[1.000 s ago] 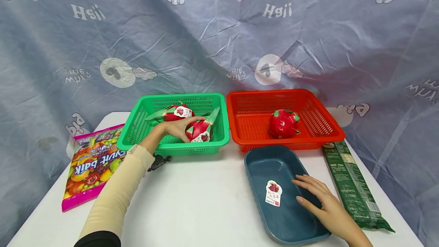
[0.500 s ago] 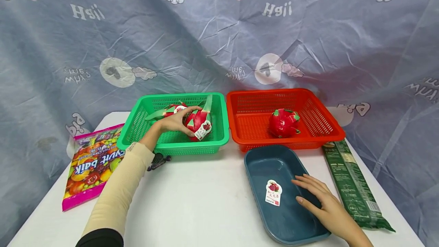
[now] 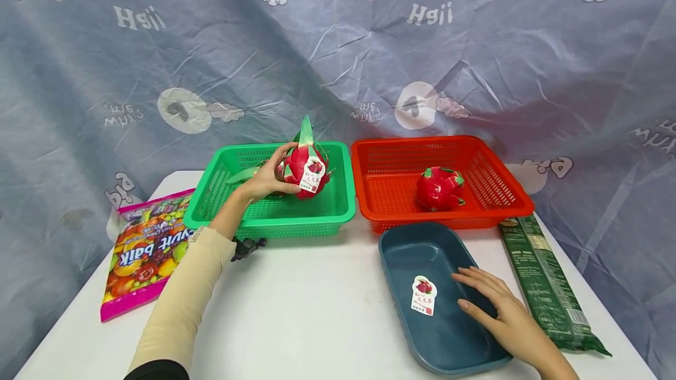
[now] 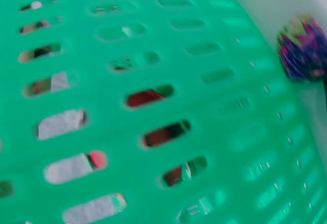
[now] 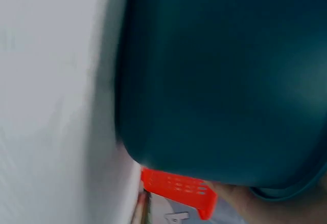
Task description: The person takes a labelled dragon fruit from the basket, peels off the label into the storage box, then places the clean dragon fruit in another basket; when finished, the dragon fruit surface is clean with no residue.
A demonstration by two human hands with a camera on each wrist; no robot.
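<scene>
Left hand: my left hand (image 3: 266,180) has its fingers and thumb curved round the sides of a dragon fruit (image 3: 298,163), gripping it above the green basket, leaf pointing up, sticker facing me.
Green basket: inside the green basket (image 3: 296,223) lies a second fruit, mostly hidden by my hand, its long green leaf (image 3: 242,176) showing.
Red basket: the red basket (image 3: 449,217) holds one red fruit (image 3: 438,189), right of its middle.
Blue tray: a fruit sticker (image 3: 424,295) is on the floor of the blue tray (image 3: 449,339).
Right hand: my right hand (image 3: 502,312) spreads loosely over the tray's right side, grasping nothing; I cannot tell how firmly it touches the rim.
Edges: the two baskets stand side by side, rims meeting or nearly so; the tray's far end sits close before the red one.
Open room: white tabletop (image 3: 301,304) stretches from my left sleeve (image 3: 182,298) to the tray.
Flanks: candy bag (image 3: 145,257) at left, spaghetti pack (image 3: 551,292) at right, small dark wrapped piece (image 3: 248,248) just before the green basket.
</scene>
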